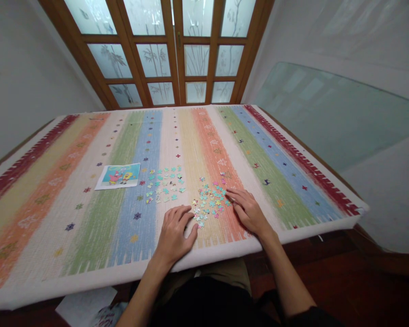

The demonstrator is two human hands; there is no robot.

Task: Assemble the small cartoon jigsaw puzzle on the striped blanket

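Observation:
Loose jigsaw puzzle pieces (210, 200), teal, pink and yellow, lie in a heap between my two hands. My left hand (175, 231) rests palm down at the heap's left side, fingers bent and thumb apart, touching the cloth near the pieces. On the other side, my right hand (248, 210) lies with fingers stretched toward the heap, the fingertips at its right edge. No piece shows in either hand. Further left, a second group of puzzle pieces (165, 184) is spread out in loose rows. Beside that group lies a printed picture (119, 176) of two cartoon figures.
A striped tablecloth (136, 245) covers the large table. Wooden doors (175, 59) with frosted panes stand beyond its far edge. A glass panel (337, 118) leans along the right wall. A white sheet (85, 305) shows below the front edge at left.

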